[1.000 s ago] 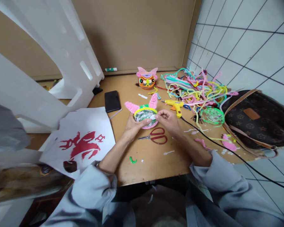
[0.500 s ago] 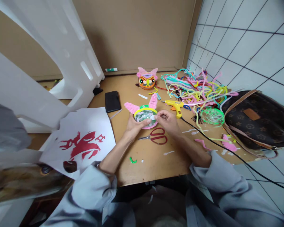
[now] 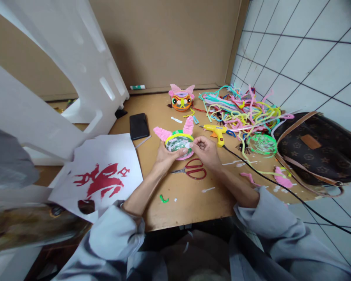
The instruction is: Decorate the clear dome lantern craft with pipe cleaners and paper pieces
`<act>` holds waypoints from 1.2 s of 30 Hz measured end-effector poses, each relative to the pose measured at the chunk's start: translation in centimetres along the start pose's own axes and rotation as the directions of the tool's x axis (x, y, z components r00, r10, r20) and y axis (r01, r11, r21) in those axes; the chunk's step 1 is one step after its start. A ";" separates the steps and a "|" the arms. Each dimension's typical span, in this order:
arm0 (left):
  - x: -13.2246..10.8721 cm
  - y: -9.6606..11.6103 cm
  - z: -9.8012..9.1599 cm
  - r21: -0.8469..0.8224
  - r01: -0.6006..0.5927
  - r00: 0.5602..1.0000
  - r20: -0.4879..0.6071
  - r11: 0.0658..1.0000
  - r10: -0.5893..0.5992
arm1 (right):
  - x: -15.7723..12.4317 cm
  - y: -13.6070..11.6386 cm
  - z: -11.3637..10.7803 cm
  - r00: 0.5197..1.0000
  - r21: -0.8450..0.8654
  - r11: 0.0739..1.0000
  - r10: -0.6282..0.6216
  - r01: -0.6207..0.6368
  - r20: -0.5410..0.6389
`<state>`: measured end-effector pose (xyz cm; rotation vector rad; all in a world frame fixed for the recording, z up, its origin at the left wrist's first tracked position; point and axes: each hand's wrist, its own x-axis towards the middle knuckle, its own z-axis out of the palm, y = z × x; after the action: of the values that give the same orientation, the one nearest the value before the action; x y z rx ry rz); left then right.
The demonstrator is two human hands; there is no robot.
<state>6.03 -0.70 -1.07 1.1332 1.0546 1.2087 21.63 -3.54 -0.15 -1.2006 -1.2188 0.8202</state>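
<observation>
My left hand (image 3: pixel 166 155) is wrapped round the left and lower side of a round green craft piece (image 3: pixel 175 145) with a yellow band, a pink rim and two fuzzy pink ears. A small white piece (image 3: pixel 188 145) lies against its right front, pinched between the thumb and finger of my right hand (image 3: pixel 205 151). Just below the hands, red-handled scissors (image 3: pixel 195 169) rest on the table, blades to the left. A yellow glue gun (image 3: pixel 218 133) lies to the right, beyond my right hand.
Behind stands a finished-looking lion head (image 3: pixel 181 100). Pipe cleaners (image 3: pixel 242 107) pile up at the back right, beside a brown bag (image 3: pixel 330 144). A black phone or wallet (image 3: pixel 139 126) and paper with red shapes (image 3: pixel 105 171) lie left. The glue gun's cable (image 3: pixel 266 178) crosses the right side.
</observation>
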 end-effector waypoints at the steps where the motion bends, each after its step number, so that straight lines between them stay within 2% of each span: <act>1: 0.0 0.1 0.0 -0.006 0.009 1.000 -0.005 1.000 -0.009 | 0.0 0.0 0.0 1.000 0.001 1.000 -0.012 0.012 -0.004; 5: -0.2 0.5 0.2 -0.017 0.025 0.999 -0.024 1.000 -0.026 | -0.2 0.1 0.1 0.999 -0.013 0.999 -0.044 0.044 -0.020; 8: -0.2 0.5 0.2 -0.024 0.023 1.000 -0.010 0.999 -0.023 | -0.4 -0.1 0.0 0.988 -0.066 0.986 -0.154 0.152 -0.028; 12: -0.2 0.4 0.2 -0.018 0.027 1.000 -0.003 0.999 -0.027 | -0.6 -0.2 -0.1 0.928 -0.168 0.914 -0.372 0.370 0.024; 16: -0.1 0.4 0.2 -0.041 0.030 1.000 -0.007 0.999 -0.030 | -0.6 0.1 -0.3 0.883 -0.194 0.863 -0.468 0.467 0.042; 22: -0.2 0.6 0.3 -0.053 0.034 0.999 -0.018 0.998 -0.035 | -0.6 0.4 -0.4 0.894 -0.233 0.866 -0.447 0.442 0.030; 36: -0.2 0.8 0.6 -0.055 0.036 0.999 -0.020 0.998 -0.037 | -0.7 0.4 -0.3 0.890 -0.210 0.867 -0.455 0.452 0.036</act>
<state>6.45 -0.95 -0.19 1.0570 1.0479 1.2165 21.86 -4.15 -0.68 -1.0205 -1.5296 0.3324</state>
